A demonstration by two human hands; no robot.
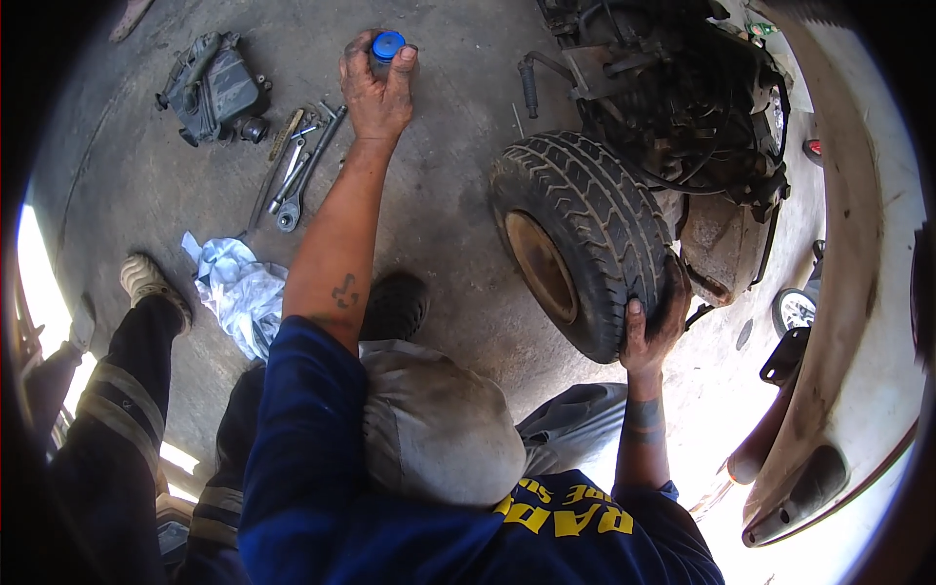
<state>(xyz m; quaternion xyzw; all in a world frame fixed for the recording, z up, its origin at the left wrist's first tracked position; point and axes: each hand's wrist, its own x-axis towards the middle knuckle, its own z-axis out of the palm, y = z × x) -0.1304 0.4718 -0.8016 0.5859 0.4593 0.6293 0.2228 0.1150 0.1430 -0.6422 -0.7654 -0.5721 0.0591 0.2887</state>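
Observation:
My left hand point(375, 88) reaches far forward, its fingers and thumb closed around a small container with a round blue lid point(388, 45). The container's body is mostly hidden by the hand. My right hand point(659, 327) grips the near edge of a black tyre point(619, 219), thumb on the tread and fingers partly hidden at the far side. The tyre stands tilted, its tan, rusty-looking wheel rim point(539, 265) facing left. Right beside it is a greasy engine assembly point(673, 78). Whether the wheel is attached there, I cannot tell.
A ratchet point(290, 214) lies with several tools left of my forearm. Beyond are a black plastic housing point(219, 88) and a crumpled plastic bag point(242, 292). Another person's striped trouser leg point(122, 400) stands at left. A pale vehicle panel point(863, 185) curves along the right.

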